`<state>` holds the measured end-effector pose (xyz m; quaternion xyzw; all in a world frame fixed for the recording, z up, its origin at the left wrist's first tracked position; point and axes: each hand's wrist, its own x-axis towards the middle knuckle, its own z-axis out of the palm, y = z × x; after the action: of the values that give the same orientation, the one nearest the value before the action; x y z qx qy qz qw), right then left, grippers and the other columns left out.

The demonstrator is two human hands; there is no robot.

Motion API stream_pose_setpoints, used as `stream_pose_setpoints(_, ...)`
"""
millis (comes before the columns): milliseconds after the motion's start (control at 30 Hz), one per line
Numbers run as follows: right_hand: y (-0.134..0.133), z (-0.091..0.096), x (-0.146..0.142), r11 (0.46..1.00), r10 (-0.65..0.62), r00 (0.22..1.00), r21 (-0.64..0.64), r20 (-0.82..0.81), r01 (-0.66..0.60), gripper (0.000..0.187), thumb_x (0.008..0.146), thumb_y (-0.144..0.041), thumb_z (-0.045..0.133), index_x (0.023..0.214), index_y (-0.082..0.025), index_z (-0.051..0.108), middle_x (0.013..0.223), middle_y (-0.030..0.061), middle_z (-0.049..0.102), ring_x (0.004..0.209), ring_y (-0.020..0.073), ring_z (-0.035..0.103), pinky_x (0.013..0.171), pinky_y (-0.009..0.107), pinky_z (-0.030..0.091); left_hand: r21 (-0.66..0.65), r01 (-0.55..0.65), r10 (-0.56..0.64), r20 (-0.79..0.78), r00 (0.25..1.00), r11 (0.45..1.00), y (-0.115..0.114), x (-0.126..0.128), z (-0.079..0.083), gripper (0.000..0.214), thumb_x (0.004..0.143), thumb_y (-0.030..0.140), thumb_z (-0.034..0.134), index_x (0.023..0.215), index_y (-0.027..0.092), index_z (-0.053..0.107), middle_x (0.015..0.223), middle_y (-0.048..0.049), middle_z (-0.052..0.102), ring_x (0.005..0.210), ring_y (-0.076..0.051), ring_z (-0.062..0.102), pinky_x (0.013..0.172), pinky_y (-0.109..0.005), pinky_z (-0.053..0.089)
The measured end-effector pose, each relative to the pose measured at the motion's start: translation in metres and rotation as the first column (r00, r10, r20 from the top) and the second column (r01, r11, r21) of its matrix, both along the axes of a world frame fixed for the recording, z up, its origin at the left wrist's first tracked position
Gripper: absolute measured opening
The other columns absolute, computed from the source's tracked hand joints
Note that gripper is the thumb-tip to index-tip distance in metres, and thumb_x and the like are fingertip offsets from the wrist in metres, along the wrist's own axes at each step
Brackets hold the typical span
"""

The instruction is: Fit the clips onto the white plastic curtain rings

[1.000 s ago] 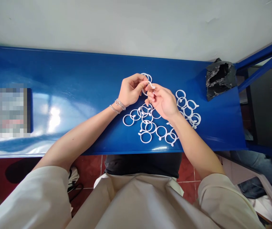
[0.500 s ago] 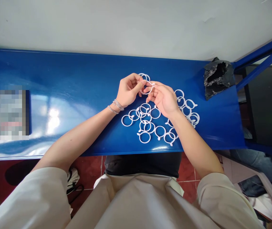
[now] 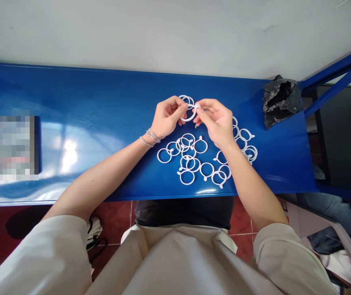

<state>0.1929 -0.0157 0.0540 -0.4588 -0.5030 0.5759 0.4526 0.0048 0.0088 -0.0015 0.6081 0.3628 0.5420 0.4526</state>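
The left hand [image 3: 168,116] pinches a white ring [image 3: 189,119] over the blue table [image 3: 101,90]; the right hand [image 3: 217,121] grips its knob [image 3: 197,106], fingertips closed. This ring seems midway; other rings [image 3: 200,167] lie about, whether finished or waiting cannot be told.

Our right hand [image 3: 220,119] rolled since half a second ago: thumb now shows against the small white tab [image 3: 197,106] of the thin white plastic ring [image 3: 189,120], splayed lower fingers drawn in. Hand now partly hides the rightward cluster's farthest white ring [image 3: 237,122].
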Motion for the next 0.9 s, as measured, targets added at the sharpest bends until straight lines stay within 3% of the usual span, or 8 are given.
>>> stream_pose_setpoints(233, 0.002, -0.002, 0.001, 1.0, -0.003, 1.0, -0.002, -0.016, 0.003, 0.034, 0.093, -0.052, 0.087, 0.104, -0.026, 0.069, 0.098, 0.0028, 0.065, 0.087, 0.018, 0.068, 0.069, 0.03, 0.061, -0.008, 0.046, -0.046, -0.01, 0.999, 0.999, 0.0, 0.001, 0.002, 0.046, 0.104, 0.065, 0.072, 0.089, 0.022, 0.07, 0.076, -0.0024, 0.071, 0.058, -0.012, 0.066, 0.055, -0.028, 0.057)
stream_pose_setpoints(433, 0.004, -0.006, 0.002, 0.999, -0.01, 0.999, -0.054, -0.04, 0.007, 0.035, 0.093, -0.053, 0.088, 0.105, -0.027, 0.068, 0.097, 0.0025, 0.066, 0.088, 0.0182, 0.07, 0.067, 0.029, 0.06, 0.106, 0.069, -0.065, -0.036, 0.997, 0.992, -0.002, 0.004, 0.0, 0.059, 0.086, 0.073, 0.088, 0.119, 0.025, 0.077, 0.113, -0.0088, 0.08, 0.081, -0.017, 0.077, 0.068, -0.031, 0.063)
stream_pose_setpoints(667, 0.002, -0.007, 0.0, 0.999, -0.043, 0.999, 0.024, 0.024, 0.043, 0.033, 0.093, -0.05, 0.087, 0.101, -0.025, 0.067, 0.097, 0.003, 0.066, 0.089, 0.0184, 0.069, 0.069, 0.029, 0.061, 0.104, 0.076, -0.071, -0.055, 0.996, 0.992, -0.003, 0.005, 0.0, 0.052, 0.092, 0.071, 0.084, 0.115, 0.023, 0.08, 0.099, -0.0069, 0.08, 0.079, -0.017, 0.073, 0.071, -0.033, 0.062)
stream_pose_setpoints(900, 0.0, -0.016, -0.001, 1.0, -0.015, 1.0, 0.002, 0.008, 0.015, 0.023, 0.097, -0.043, 0.081, 0.103, -0.027, 0.065, 0.103, 0.0023, 0.063, 0.092, 0.0176, 0.068, 0.071, 0.028, 0.058, 0.08, 0.095, -0.092, -0.051, 0.995, 0.992, -0.003, 0.002, 0.003, 0.047, 0.09, 0.067, 0.088, 0.106, 0.023, 0.081, 0.083, -0.0043, 0.074, 0.069, -0.015, 0.065, 0.063, -0.032, 0.054)
